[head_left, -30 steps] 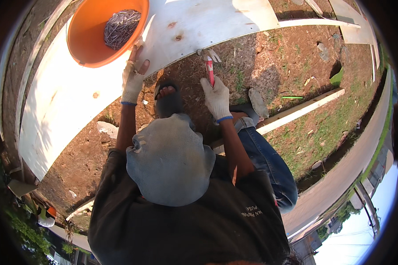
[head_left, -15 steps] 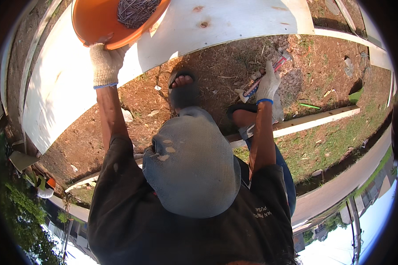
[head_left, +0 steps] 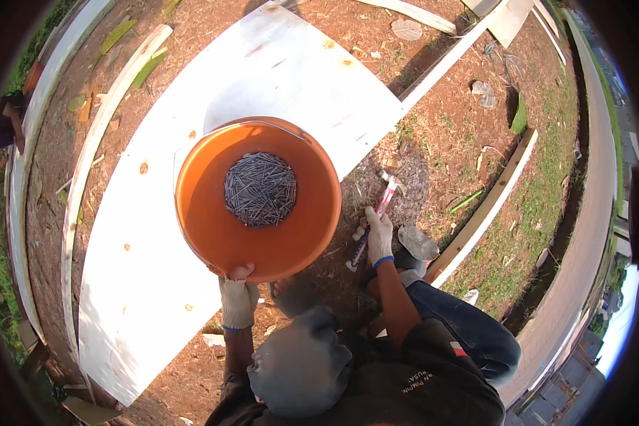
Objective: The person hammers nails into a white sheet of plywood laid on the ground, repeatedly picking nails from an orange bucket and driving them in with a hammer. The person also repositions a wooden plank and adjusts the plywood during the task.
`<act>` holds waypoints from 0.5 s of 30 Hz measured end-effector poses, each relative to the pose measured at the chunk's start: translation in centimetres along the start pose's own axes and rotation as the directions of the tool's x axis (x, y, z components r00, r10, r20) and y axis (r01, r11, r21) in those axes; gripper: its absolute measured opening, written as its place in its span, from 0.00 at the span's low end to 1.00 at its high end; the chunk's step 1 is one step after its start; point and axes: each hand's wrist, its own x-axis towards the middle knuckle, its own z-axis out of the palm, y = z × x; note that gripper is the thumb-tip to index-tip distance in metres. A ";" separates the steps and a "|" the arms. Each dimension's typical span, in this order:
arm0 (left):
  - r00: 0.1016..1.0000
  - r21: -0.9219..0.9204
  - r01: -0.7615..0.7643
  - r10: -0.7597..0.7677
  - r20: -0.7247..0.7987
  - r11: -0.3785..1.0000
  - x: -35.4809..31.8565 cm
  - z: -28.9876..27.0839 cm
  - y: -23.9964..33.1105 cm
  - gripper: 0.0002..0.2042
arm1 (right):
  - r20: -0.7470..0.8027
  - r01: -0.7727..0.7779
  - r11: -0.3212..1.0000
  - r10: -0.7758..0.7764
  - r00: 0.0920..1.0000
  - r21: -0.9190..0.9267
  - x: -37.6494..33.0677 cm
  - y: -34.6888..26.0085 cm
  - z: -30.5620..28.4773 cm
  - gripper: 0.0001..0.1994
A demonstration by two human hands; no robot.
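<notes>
My left hand (head_left: 239, 302), in a pale knitted work glove with bare fingertips, grips the near rim of an orange bucket (head_left: 202, 220). A heap of grey nails (head_left: 260, 189) lies at the bottom of the bucket, and its thin wire handle hangs against the side. Beneath and beyond the bucket spreads a large pale plywood sheet (head_left: 138, 305). To the right, my right hand (head_left: 380, 236), gloved too, is wrapped around a hammer (head_left: 385, 201) with a red and blue handle. The hammer's head points away from me, above bare soil.
A long timber beam (head_left: 486, 206) lies on the ground at the right, near a bright green stick (head_left: 466, 202). Another narrow plank (head_left: 96, 153) runs along the left. Beyond the beam is a ditch (head_left: 582, 177) beside a paved road. Part of another person (head_left: 8, 124) shows at the far left.
My view has shifted, and the whole bucket with its nails now shows, where before its top was cut off. Both hands keep their hold on the bucket and the hammer.
</notes>
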 end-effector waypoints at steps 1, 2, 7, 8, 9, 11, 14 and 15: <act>0.992 -0.025 0.104 -0.101 0.079 0.994 1.3 1.1 -0.1 0.29 | -0.039 0.014 0.999 -0.016 0.999 -0.036 0.4 0.3 -0.5 0.10; 0.989 0.018 0.100 -0.102 0.111 0.995 2.8 2.0 -0.8 0.29 | -0.040 0.047 0.998 -0.049 0.998 -0.043 1.0 0.4 -0.7 0.10; 0.970 0.456 -0.154 0.046 0.240 0.877 7.4 7.1 0.6 0.31 | -0.020 0.076 0.993 -0.078 0.997 -0.089 0.7 -0.1 0.7 0.10; 0.936 0.589 -0.311 0.132 0.327 0.746 8.5 7.6 0.7 0.31 | -0.057 0.059 0.994 -0.064 0.996 -0.091 0.7 0.1 0.9 0.10; 0.928 0.519 -0.320 0.152 0.340 0.792 9.3 8.1 0.9 0.31 | -0.061 0.059 0.993 -0.066 0.996 -0.100 0.8 0.2 1.0 0.10; 0.950 0.137 -0.152 0.106 0.294 0.979 10.4 10.0 1.6 0.31 | -0.085 0.063 0.991 -0.073 0.994 -0.115 1.0 0.3 0.9 0.10; 0.985 -0.020 -0.133 0.134 0.105 0.991 11.6 12.1 -0.1 0.30 | -0.150 0.042 0.986 -0.067 0.986 -0.164 1.5 1.1 0.9 0.11; 0.977 0.170 -0.203 0.189 0.095 0.964 12.1 11.3 -1.0 0.30 | -0.172 0.038 0.988 -0.064 0.983 -0.153 1.3 0.9 1.1 0.11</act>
